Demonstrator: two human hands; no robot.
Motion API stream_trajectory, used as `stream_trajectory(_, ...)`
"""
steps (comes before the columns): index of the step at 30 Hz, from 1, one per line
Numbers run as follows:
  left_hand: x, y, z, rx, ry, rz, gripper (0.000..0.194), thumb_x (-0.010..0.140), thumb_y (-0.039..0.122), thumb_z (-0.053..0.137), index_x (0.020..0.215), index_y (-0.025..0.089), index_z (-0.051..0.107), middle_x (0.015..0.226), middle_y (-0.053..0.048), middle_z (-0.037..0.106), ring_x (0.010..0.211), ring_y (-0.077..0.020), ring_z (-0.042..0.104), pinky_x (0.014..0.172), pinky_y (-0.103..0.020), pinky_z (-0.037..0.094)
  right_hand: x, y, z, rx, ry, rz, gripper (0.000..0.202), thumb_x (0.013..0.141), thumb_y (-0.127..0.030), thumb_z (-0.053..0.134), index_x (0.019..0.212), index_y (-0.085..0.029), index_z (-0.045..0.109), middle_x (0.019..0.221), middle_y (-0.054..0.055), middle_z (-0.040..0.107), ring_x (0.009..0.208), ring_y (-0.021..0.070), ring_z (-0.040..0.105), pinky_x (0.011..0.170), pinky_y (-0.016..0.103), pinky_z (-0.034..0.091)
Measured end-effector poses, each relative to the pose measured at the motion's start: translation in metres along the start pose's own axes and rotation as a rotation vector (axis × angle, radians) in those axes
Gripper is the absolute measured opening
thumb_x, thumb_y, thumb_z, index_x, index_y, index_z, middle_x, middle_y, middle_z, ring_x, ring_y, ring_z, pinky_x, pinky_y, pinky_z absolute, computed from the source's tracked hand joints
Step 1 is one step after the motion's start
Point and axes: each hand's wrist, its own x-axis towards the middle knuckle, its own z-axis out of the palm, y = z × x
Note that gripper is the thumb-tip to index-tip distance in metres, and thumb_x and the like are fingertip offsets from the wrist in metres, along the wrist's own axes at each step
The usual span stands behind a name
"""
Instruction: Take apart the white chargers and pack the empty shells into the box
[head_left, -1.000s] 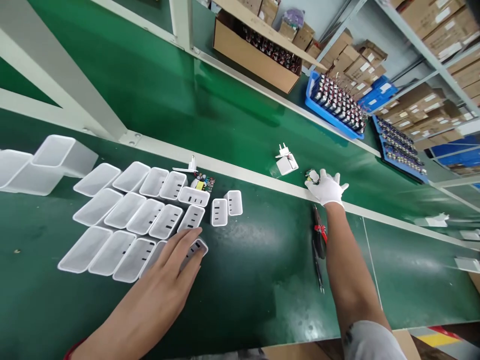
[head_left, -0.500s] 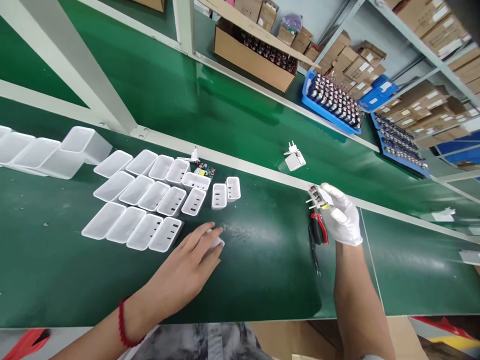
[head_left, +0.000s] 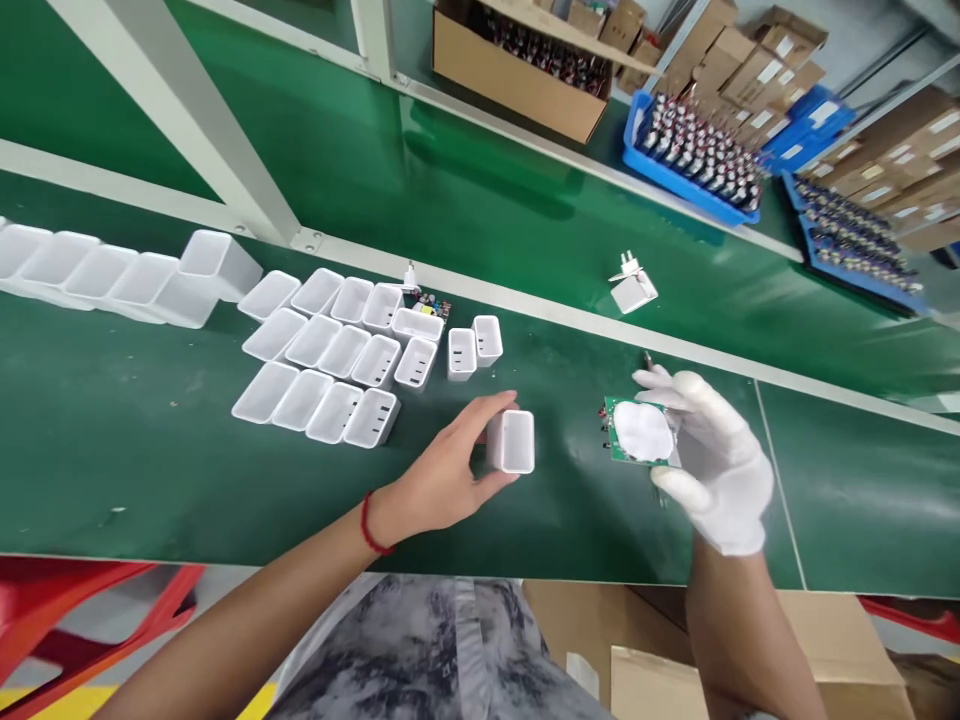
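Observation:
My bare left hand (head_left: 442, 480), with a red band at the wrist, grips a white plastic charger shell (head_left: 513, 441) just above the green table (head_left: 150, 470), its open end facing me. My right hand (head_left: 712, 465), in a white glove, holds a green circuit board (head_left: 637, 432) with a white pad on its face, level with the shell and a short gap to its right. Rows of several empty white shells (head_left: 330, 360) lie left of my left hand.
A white plug part (head_left: 632, 288) lies on the far belt. Blue trays of components (head_left: 694, 160) and a cardboard box (head_left: 517, 70) stand at the back. A loose board (head_left: 431, 303) lies behind the shells. Cardboard boxes (head_left: 750, 680) sit below the table edge.
My left hand lifted one shell from the rows and brought it right. My right hand drew the circuit board back from the belt edge toward me and turned it face up.

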Motion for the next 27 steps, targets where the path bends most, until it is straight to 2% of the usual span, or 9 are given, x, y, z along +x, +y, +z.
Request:
stream_trajectory(2, 0.005, 0.003, 0.002, -0.078, 0.028, 0.039, 0.071, 0.085, 0.02, 0.07, 0.145, 0.029, 0.033, 0.138, -0.012, 0.05, 0.126, -0.025, 0.054, 0.095, -0.037, 0.058, -0.002, -0.015, 0.009, -0.123, -0.045, -0.063, 0.079, 0.067, -0.03, 0.084, 0.139, -0.033, 0.053, 0.113, 0.004, 0.071, 0.118, 0.0327, 0.063, 0.121, 0.063, 0.023)
stream_trajectory(4, 0.009, 0.005, 0.002, -0.077, 0.039, 0.067, 0.063, 0.082, 0.02, 0.073, 0.138, 0.027, 0.043, 0.133, -0.012, 0.05, 0.123, -0.0256, 0.055, 0.093, -0.037, 0.058, -0.001, -0.028, 0.017, -0.292, -0.114, -0.12, 0.082, 0.065, -0.03, 0.086, 0.139, -0.033, 0.051, 0.115, 0.005, 0.07, 0.106, 0.032, 0.068, 0.121, 0.066, 0.017)
stream_trajectory(7, 0.012, 0.008, -0.001, -0.09, 0.017, 0.121, 0.055, 0.081, 0.02, 0.075, 0.13, 0.025, 0.05, 0.134, -0.013, 0.05, 0.127, -0.0278, 0.053, 0.095, -0.039, 0.056, 0.005, -0.042, 0.027, -0.538, -0.245, -0.254, 0.078, 0.068, -0.032, 0.084, 0.138, -0.032, 0.049, 0.114, 0.007, 0.07, 0.095, 0.0288, 0.071, 0.118, 0.068, 0.021)
stream_trajectory(10, 0.013, 0.01, -0.002, -0.132, -0.024, 0.156, 0.054, 0.084, 0.019, 0.072, 0.133, 0.026, 0.049, 0.139, -0.014, 0.052, 0.132, -0.0285, 0.051, 0.1, -0.042, 0.055, 0.012, -0.051, 0.035, -0.686, -0.338, -0.418, 0.079, 0.076, -0.028, 0.077, 0.145, -0.028, 0.039, 0.114, 0.009, 0.07, 0.102, 0.0285, 0.07, 0.113, 0.066, 0.031)
stream_trajectory(12, 0.013, 0.011, -0.002, -0.149, -0.037, 0.152, 0.052, 0.087, 0.017, 0.068, 0.134, 0.027, 0.05, 0.139, -0.013, 0.053, 0.131, -0.0275, 0.052, 0.096, -0.039, 0.057, 0.015, -0.055, 0.039, -0.762, -0.385, -0.474, 0.08, 0.08, -0.025, 0.072, 0.149, -0.025, 0.032, 0.115, 0.011, 0.07, 0.107, 0.0283, 0.069, 0.112, 0.066, 0.033)
stream_trajectory(16, 0.013, 0.014, -0.002, -0.154, -0.056, 0.118, 0.051, 0.087, 0.013, 0.065, 0.134, 0.027, 0.051, 0.14, -0.012, 0.053, 0.13, -0.027, 0.053, 0.085, -0.032, 0.061, 0.019, -0.061, 0.042, -0.864, -0.459, -0.512, 0.074, 0.084, -0.025, 0.066, 0.149, -0.022, 0.031, 0.11, 0.01, 0.071, 0.108, 0.028, 0.068, 0.111, 0.065, 0.033)
stream_trajectory(21, 0.014, 0.016, -0.001, -0.171, -0.065, 0.09, 0.052, 0.086, 0.014, 0.066, 0.134, 0.027, 0.051, 0.14, -0.011, 0.053, 0.129, -0.0278, 0.053, 0.086, -0.033, 0.062, 0.02, -0.064, 0.044, -0.917, -0.467, -0.518, 0.061, 0.086, -0.025, 0.064, 0.142, -0.025, 0.042, 0.106, 0.007, 0.072, 0.107, 0.029, 0.067, 0.112, 0.066, 0.031)
stream_trajectory(27, 0.016, 0.013, 0.001, -0.167, -0.05, 0.11, 0.052, 0.085, 0.011, 0.066, 0.133, 0.027, 0.052, 0.139, -0.011, 0.054, 0.127, -0.0262, 0.055, 0.085, -0.031, 0.061, 0.021, -0.067, 0.049, -0.939, -0.472, -0.51, 0.054, 0.085, -0.022, 0.066, 0.136, -0.022, 0.048, 0.109, 0.01, 0.072, 0.108, 0.0293, 0.067, 0.114, 0.066, 0.031)
